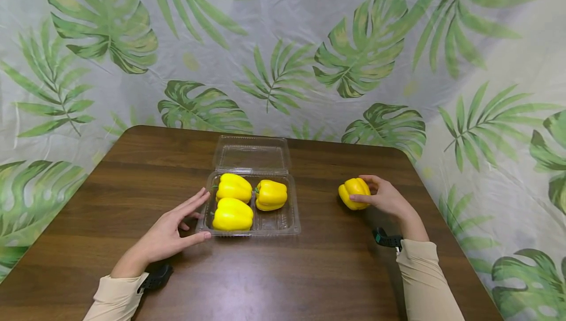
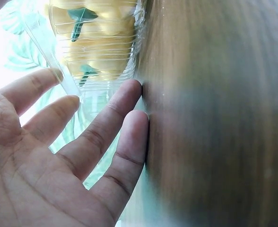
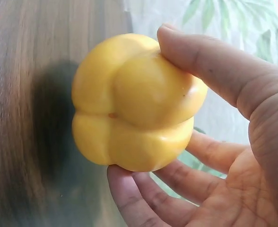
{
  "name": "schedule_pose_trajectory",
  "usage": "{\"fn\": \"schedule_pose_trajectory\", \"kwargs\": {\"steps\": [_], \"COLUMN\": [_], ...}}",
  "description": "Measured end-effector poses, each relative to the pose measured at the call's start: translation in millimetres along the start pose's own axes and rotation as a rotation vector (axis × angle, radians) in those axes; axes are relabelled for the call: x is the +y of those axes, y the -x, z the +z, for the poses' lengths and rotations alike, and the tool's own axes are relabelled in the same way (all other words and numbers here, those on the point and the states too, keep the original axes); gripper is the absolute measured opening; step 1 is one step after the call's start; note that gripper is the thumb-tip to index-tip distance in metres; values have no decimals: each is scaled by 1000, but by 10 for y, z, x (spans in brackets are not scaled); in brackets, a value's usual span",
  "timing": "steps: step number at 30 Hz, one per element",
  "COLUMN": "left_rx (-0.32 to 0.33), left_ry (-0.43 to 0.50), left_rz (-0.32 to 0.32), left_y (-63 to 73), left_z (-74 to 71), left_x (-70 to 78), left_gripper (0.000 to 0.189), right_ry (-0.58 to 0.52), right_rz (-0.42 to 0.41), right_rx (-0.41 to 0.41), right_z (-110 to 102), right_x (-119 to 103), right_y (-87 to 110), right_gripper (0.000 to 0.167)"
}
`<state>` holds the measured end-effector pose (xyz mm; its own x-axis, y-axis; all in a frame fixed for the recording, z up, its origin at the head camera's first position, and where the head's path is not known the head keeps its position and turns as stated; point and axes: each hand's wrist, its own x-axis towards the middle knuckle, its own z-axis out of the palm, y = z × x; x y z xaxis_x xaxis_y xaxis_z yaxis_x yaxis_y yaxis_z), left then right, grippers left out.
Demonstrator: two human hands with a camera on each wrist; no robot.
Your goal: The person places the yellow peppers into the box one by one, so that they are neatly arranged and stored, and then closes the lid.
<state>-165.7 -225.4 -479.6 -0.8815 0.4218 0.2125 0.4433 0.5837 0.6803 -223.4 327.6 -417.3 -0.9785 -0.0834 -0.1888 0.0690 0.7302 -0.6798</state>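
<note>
A clear plastic clamshell container (image 1: pixel 292 222) stands on the table with its lid (image 1: pixel 252 156) folded back. Inside lie three yellow bell peppers: two on the left, one behind (image 1: pixel 233 187) the other (image 1: pixel 233 215), and a third (image 1: pixel 271 195) at back right. My left hand (image 1: pixel 170 232) is at the container's left side, fingers spread and fairly straight, fingertips against or close to its rim. Right of the container, my right hand (image 1: pixel 389 200) grips another yellow bell pepper (image 3: pixel 139 101) between thumb and fingers. That pepper's lobed end faces the right wrist camera, and its shadow falls on the table.
The dark wooden table (image 1: pixel 327 272) ends at a back edge just behind the open lid. A leaf-patterned cloth (image 1: pixel 283 26) hangs behind it and along the sides. Black bands (image 1: pixel 386 238) sit on both wrists.
</note>
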Motion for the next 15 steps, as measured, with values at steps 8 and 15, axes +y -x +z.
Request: {"fn": "schedule_pose_trajectory", "kwargs": {"steps": [8,15], "left_rx": [4,4], "left_ry": [-2,-3], "left_rz": [1,2], "left_y": [3,-4], "left_z": [8,5], "left_x": [-14,-10], "left_gripper": [87,88], "right_ry": [8,26], "right_rz": [-43,-76], "right_rx": [-25,-42], "right_z": [-5,-37], "right_x": [-117,-155], "right_y": [22,-1], "right_gripper": [90,88]}}
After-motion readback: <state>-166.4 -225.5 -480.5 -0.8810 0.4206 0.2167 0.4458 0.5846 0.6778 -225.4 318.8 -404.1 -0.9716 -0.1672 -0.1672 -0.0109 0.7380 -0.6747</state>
